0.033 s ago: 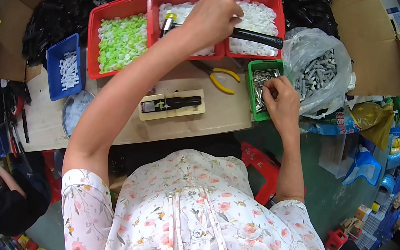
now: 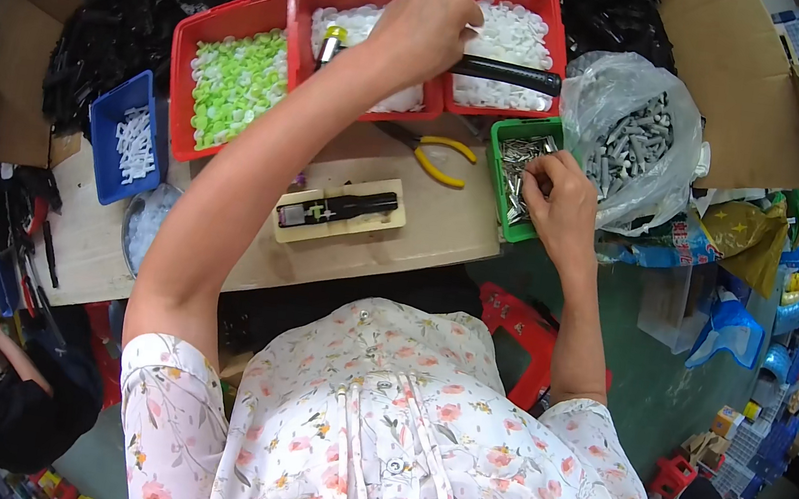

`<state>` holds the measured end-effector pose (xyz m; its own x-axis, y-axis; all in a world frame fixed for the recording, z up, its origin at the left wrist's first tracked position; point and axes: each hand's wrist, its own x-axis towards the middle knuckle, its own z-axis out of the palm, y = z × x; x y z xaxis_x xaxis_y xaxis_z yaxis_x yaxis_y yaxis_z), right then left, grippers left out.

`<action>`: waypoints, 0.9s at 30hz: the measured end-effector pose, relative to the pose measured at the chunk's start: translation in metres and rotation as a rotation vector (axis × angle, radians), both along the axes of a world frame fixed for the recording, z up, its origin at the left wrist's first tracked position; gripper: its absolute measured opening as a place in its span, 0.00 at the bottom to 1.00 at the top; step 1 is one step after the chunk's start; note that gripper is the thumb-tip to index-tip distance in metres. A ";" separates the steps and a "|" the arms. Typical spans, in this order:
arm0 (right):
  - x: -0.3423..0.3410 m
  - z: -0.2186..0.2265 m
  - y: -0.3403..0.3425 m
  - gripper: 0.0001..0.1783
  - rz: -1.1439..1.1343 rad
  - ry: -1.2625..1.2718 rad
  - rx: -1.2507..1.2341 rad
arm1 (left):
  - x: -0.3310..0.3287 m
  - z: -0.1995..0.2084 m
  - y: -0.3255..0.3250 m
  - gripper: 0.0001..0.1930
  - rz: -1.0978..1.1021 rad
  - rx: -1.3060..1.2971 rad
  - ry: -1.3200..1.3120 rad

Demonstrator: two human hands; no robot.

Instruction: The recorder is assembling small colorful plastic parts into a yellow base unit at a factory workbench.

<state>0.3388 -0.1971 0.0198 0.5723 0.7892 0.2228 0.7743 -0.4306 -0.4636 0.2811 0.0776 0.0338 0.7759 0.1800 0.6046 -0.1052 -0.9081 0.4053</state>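
Observation:
My left hand [image 2: 426,29] reaches over the middle and right red bins, fingers curled together at the right bin of white plastic discs [image 2: 510,37]. Whatever is in its fingertips is too small or hidden to make out. Beneath that hand, a hammer with a black handle [image 2: 513,74] lies across the bins. My right hand [image 2: 562,192] is at the green bin [image 2: 520,232] of small metal pins [image 2: 526,149]. Its thumb and fingers are pinched together over the pins; what they hold cannot be made out.
Yellow-handled pliers [image 2: 443,160] and a cream tray [image 2: 352,229] holding a black cylindrical part [image 2: 355,205] lie on the table. Left are a red bin of green discs [image 2: 237,82] and a blue bin [image 2: 108,161]. A plastic bag [image 2: 602,89] of grey parts stands right. Another person works far left.
The whole scene sits very slightly further left in the picture. Both hands keep their places and closed fingers.

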 end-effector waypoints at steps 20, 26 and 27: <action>-0.035 0.050 0.025 0.06 0.022 0.135 0.492 | -0.054 0.031 -0.026 0.08 -0.004 -0.374 0.025; -0.069 0.051 0.067 0.10 0.198 0.065 0.611 | -0.127 0.027 -0.070 0.04 0.120 -0.597 -0.109; -0.073 0.050 0.070 0.10 0.214 0.071 0.610 | -0.134 0.025 -0.073 0.04 0.136 -0.597 -0.113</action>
<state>0.2661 -0.1267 0.0696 0.4461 0.6311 0.6346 0.7725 0.0865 -0.6291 0.1476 0.0042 0.0592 0.6593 0.6049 0.4465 -0.0764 -0.5369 0.8402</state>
